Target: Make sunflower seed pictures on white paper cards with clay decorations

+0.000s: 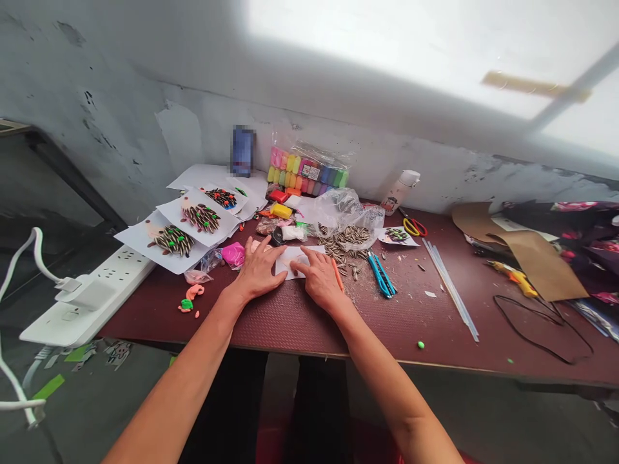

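Observation:
A small white sheet [290,267] lies on the dark red table between my hands, with a pale shape on it. My left hand [260,269] rests at its left edge, palm down with the fingers spread. On the right part of the sheet lies my right hand [322,278], its index finger stretched out over the paper. An orange stick [337,274] shows beside my right hand; whether the curled fingers hold it is not clear. Striped seeds [351,240] are heaped beyond my right hand. A teal cutter [382,274] lies to the right of them.
Sheets with seed hedgehogs [171,240] are stacked at the left, by a white power strip [116,277]. Packs of coloured clay [307,171] and a bottle [400,192] stand at the back. Scissors [414,227], clear sticks [449,290] and a yellow glue gun [520,280] lie right.

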Motion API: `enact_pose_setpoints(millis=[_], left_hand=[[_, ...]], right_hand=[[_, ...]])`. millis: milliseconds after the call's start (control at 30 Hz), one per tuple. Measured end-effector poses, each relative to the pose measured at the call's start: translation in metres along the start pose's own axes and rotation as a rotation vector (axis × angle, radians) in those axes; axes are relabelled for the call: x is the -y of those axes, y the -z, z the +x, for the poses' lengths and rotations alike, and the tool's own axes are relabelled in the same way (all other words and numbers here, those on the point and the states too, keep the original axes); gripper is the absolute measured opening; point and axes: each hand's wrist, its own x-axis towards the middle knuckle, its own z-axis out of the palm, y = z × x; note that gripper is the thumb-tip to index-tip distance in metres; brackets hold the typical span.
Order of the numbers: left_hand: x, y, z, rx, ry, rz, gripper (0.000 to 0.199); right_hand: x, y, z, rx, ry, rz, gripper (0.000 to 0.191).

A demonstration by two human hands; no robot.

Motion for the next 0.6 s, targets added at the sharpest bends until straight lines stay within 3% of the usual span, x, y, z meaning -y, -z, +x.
enact_pose_setpoints(millis=[133,333,600], left_hand=[[0.0003,-0.0003,0.0,0.001,-0.001,0.002,0.06],[0.0008,-0.0014,0.0003,-0.01,-0.01,-0.002,0.06],[0.0018,-0.0031,0.001,-0.015,-0.01,-0.006,0.061]], right_hand=[[-0.002,0.0016,-0.0016,-0.042,-0.017,0.008,0.041],[0.0004,-0.003,0.001,0.015,0.024,0.006,0.039],[-0.0042,-0.0015,-0.002,-0.095,-0.032,0.058,0.042]])
